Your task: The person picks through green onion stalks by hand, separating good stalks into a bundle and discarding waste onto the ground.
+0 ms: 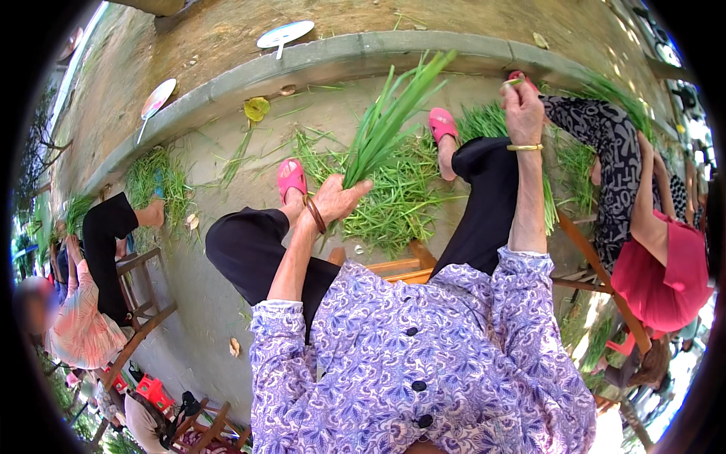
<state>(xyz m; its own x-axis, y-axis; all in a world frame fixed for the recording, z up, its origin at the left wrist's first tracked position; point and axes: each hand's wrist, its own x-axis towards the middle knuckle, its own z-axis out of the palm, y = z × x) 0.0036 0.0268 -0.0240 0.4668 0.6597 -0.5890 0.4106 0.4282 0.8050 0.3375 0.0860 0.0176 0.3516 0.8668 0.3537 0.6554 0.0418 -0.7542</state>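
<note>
The left hand (340,198) is closed around one bunch of green blades (389,129), tilted above one loose green pile (401,216) near two pink sandals (443,123); the raised right hand (523,110) pinches one small green scrap (514,82); two fans (287,33) lie beyond one kerb (333,57)

1. Bright, diffuse daylight covers the concrete curb (249,83) and the pavement (219,257) on its near side; shadows there are soft.
2. Sun flecks dapple the dirt (484,19) beyond the curb's right end; farther right, glare nears white.
3. Below the curb's middle, the grass bunch (378,140) looks clear.
4. Fisheye distortion arcs the curb inside black corners.
5. Below its left end, a seated person (87,325) looks warped, the head blurred.
</note>
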